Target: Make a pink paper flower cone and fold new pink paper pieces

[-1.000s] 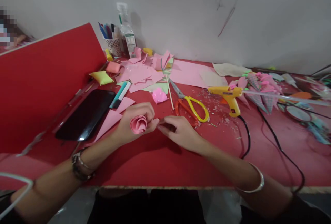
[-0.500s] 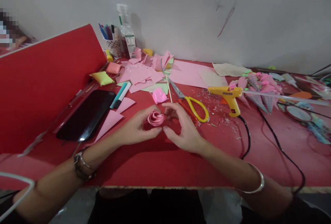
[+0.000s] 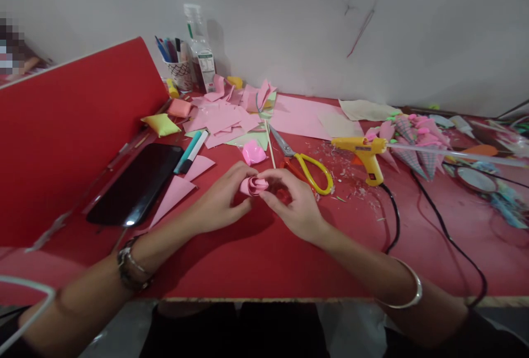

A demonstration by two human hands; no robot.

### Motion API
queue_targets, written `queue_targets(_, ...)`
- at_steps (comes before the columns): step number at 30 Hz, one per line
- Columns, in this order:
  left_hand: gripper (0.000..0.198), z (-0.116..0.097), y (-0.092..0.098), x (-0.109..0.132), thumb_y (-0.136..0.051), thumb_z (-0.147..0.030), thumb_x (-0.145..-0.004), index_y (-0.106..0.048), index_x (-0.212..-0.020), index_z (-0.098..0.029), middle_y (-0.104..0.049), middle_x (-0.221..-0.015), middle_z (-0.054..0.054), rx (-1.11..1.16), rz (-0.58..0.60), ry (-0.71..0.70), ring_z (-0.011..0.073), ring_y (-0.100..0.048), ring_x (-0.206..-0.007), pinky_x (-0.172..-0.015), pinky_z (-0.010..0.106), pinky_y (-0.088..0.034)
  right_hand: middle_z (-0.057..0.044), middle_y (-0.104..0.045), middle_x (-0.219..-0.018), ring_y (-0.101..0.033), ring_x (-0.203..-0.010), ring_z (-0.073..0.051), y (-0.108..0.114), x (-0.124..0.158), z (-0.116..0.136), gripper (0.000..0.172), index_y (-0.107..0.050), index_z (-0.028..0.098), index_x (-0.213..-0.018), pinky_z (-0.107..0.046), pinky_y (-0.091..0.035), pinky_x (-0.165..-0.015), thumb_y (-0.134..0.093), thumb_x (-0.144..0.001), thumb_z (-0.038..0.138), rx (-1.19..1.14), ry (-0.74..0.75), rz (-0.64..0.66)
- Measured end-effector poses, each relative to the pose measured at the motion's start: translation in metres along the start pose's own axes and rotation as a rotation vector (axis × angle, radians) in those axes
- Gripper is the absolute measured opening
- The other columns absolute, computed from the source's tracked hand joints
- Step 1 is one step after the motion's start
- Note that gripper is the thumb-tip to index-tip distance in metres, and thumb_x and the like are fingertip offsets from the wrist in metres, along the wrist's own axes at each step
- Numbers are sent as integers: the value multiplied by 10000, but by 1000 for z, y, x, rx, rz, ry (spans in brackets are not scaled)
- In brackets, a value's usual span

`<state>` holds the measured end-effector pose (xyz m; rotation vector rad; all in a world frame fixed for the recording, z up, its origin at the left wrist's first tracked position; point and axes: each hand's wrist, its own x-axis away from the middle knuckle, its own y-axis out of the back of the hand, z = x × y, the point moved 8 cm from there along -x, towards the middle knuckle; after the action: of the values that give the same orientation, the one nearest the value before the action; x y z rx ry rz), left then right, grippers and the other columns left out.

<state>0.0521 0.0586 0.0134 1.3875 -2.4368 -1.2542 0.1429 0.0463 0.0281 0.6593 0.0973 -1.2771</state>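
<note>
A: Containers first?

B: Item one: a patterned cup (image 3: 181, 74), upper left of centre, against the wall. Contents: pens (image 3: 167, 49) standing upright, blue and dark caps showing. Item two: a clear bottle (image 3: 199, 47) with a printed label, just right of the cup; its contents cannot be told.

A: And the piece in hand?

B: A pink paper roll (image 3: 253, 185), centre of the frame, held just above the red table (image 3: 256, 259). It is wound in loose layers like a small rose, with the coiled end facing up and toward the right.

A: Hands?

B: The left hand (image 3: 221, 201) pinches the roll's left side with thumb and fingertips. The right hand (image 3: 295, 204) pinches its right side, fingers curled in. The fingertips of both meet around the roll.

A: Nearby items?

B: Yellow-handled scissors (image 3: 308, 171) just right of the hands. A yellow glue gun (image 3: 363, 151) farther right, its black cord trailing to the lower right. A crumpled pink scrap (image 3: 253, 152) just above the roll. A pile of pink paper pieces (image 3: 223, 118) below the cup. A black phone (image 3: 136, 182) to the left, beside a red board (image 3: 74, 126).
</note>
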Motion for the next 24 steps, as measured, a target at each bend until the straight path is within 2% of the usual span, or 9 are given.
queue_targets(5,267,-3,-1,0,-409,-106,-711,-397,-969,-175,-457,-929,45,-29,30,-47,160,-451,-860,-750,295,-399,-2,-573,-810,-549,-735,-100,-4,-1,-3,125,-499,197,-887,-234,-464,-652,-517,-764,194,-82,-27,31)
queue_targets(13,183,-8,-4,2,-409,-135,-741,-387,-919,-173,-444,-895,42,-56,78,-90,159,-444,-831,-708,283,-399,6,-568,-779,-545,-712,-100,-6,0,-8,114,-488,200,-853,-247,-458,-639,-538,-750,208,-123,-73,54)
queue_targets(24,204,-6,-8,2,-403,-118,-711,-395,-909,-164,-450,-880,44,-96,109,-72,158,-453,-807,-675,281,-408,18,-541,-730,-519,-669,-97,-8,0,-10,99,-468,197,-815,-238,-432,-602,-538,-748,218,-108,-79,60)
